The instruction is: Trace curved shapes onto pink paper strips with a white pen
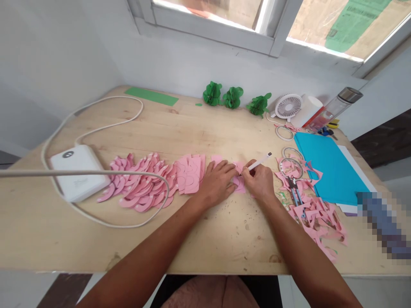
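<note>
My left hand lies flat on a piece of pink paper, fingers stretched out and holding nothing. A white pen is gripped in my right hand, its tip down on that paper, where a curved line shows. Left of my left hand sits a stack of pink paper pieces with curved outlines drawn on them. Farther left is a heap of cut, curved pink paper strips. To the right of my right hand, scissors lie among pink paper scraps.
A white power bank with a looping white cable is at left. Along the wall stand green paper pompoms, a small fan and a clear bottle. Blue sheets and tape rolls lie at right.
</note>
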`<state>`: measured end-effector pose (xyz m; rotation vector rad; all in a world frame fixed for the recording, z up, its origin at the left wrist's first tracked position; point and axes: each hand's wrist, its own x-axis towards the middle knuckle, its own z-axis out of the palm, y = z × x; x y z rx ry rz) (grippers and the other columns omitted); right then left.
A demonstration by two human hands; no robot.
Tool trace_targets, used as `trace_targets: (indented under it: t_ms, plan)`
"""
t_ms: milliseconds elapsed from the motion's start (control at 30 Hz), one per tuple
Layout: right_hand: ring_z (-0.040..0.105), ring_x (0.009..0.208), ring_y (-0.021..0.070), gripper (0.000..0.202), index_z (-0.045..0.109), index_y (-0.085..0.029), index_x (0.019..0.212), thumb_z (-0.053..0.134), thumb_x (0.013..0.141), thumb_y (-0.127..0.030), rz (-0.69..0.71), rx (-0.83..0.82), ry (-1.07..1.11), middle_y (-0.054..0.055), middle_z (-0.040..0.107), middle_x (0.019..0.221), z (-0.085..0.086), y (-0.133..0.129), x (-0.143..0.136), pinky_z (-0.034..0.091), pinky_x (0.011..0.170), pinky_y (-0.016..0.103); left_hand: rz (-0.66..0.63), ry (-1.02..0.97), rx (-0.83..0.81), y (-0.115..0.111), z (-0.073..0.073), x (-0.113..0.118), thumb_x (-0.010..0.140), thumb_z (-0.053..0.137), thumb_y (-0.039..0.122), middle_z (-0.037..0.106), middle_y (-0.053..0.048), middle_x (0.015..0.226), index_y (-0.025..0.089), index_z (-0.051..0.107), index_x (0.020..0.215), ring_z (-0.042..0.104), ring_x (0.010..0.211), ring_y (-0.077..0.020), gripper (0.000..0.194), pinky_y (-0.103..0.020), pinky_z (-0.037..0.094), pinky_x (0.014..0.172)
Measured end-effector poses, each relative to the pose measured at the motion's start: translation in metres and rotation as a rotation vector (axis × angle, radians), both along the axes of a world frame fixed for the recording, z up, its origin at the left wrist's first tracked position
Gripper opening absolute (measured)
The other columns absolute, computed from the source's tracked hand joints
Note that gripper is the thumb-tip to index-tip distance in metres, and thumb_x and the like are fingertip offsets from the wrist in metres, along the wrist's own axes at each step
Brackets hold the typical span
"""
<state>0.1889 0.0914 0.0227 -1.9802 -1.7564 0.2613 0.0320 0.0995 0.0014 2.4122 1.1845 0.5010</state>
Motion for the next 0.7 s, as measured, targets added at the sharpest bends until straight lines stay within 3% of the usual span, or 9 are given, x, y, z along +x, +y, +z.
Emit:
trace_targets:
  t_ms: [700]
  plan:
    - [0.061, 0.055, 0.0151, 0.021, 0.067, -0.019, 0.074, 0.05, 0.079, -0.029, -0.011, 0.009, -0.021, 0.002, 0.066, 0.058, 0.0005, -0.0004, 0.0006, 0.035, 0.055, 0.023, 0.008, 0.007, -0.001, 0.0004, -0.0014, 0.0, 0.083, 0.058, 0.022, 0.056, -0.003, 0.134, 0.026, 0.059, 0.109, 0.039, 0.131, -0.028, 0.027, -0.055, 0.024, 0.11]
